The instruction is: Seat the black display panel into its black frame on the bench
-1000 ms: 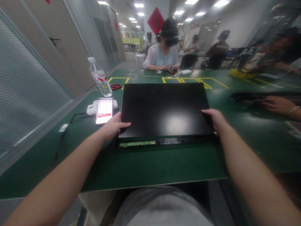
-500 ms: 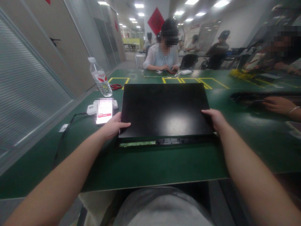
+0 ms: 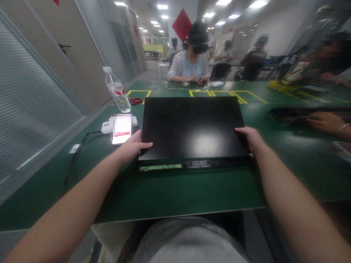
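A flat black panel (image 3: 189, 124) lies in front of me over the green table, with a bright reflection on its surface. My left hand (image 3: 134, 146) grips its left edge, thumb on top and the other fingers hidden at the side. On the right edge, my right hand (image 3: 251, 138) holds it the same way, thumb on the face. Below the panel's near edge shows a dark strip (image 3: 203, 164) with a green circuit board (image 3: 161, 167) at its left part.
Left of the panel are a lit phone (image 3: 122, 129), a white plug block with a cable, a water bottle (image 3: 118, 93) and red scissors (image 3: 135, 101). A person sits across the green table (image 3: 181, 193). Another person's hand (image 3: 326, 122) is at the right.
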`<state>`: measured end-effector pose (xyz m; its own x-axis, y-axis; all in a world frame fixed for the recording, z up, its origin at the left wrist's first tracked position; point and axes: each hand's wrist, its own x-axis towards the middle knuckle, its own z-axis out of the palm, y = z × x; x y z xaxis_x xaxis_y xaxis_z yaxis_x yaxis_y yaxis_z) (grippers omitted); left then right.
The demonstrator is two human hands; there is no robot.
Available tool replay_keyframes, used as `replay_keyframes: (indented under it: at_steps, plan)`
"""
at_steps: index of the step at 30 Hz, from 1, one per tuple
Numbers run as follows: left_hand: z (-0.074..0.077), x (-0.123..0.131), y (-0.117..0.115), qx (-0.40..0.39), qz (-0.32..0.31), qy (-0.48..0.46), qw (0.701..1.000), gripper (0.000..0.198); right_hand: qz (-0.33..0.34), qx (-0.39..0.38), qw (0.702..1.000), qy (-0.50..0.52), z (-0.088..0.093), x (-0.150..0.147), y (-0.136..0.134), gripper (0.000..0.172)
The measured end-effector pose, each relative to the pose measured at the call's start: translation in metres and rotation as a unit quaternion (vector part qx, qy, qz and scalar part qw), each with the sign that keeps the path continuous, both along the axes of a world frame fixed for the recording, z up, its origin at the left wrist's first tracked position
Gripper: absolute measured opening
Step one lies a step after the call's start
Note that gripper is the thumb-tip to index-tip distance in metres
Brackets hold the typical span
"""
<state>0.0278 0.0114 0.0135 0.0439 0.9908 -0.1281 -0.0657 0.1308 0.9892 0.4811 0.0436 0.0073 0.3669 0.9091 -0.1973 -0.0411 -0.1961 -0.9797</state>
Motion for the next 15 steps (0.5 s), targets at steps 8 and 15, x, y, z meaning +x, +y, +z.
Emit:
replay_keyframes:
  at_steps: [8, 15]
  plan:
    - [-0.0001, -0.0018, 0.0005, 0.002, -0.003, 0.005, 1.0, 0.062, 0.006, 0.014, 1.0, -0.01, 0.0003, -0.0017, -0.0014, 0.017]
    - [0.001, 0.0001, 0.0002, 0.001, -0.002, 0.007, 1.0, 0.056, 0.004, 0.008, 1.0, -0.012, 0.0026, -0.0032, -0.0028, 0.018]
